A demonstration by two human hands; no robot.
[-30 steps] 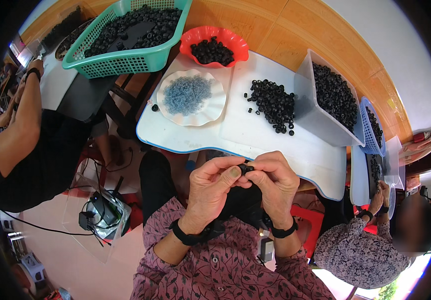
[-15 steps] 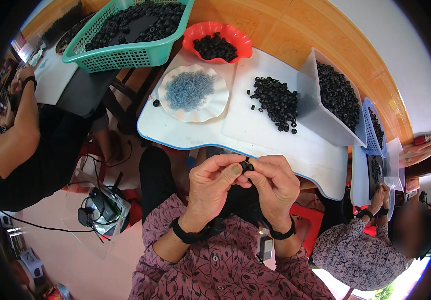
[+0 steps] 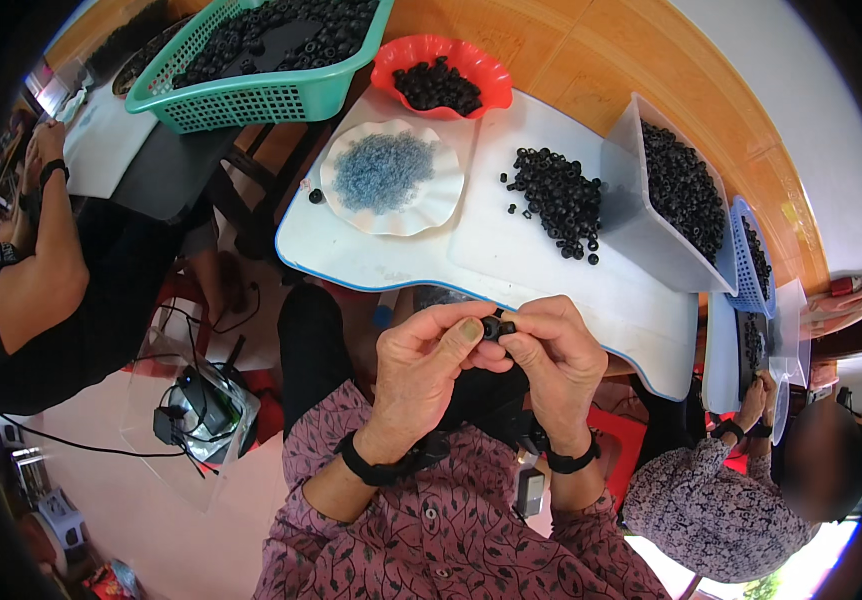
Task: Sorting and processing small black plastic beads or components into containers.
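Over the near edge of a white table, left hand and right hand meet, fingertips pinched together on a small black ring.

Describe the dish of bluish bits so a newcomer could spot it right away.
Start at the white tabletop in front of the person's hands. On its far left part sits a white scalloped dish, just left of the loose pile of black rings. It alone holds pale blue-grey bits; the red bowl behind it holds black pieces.
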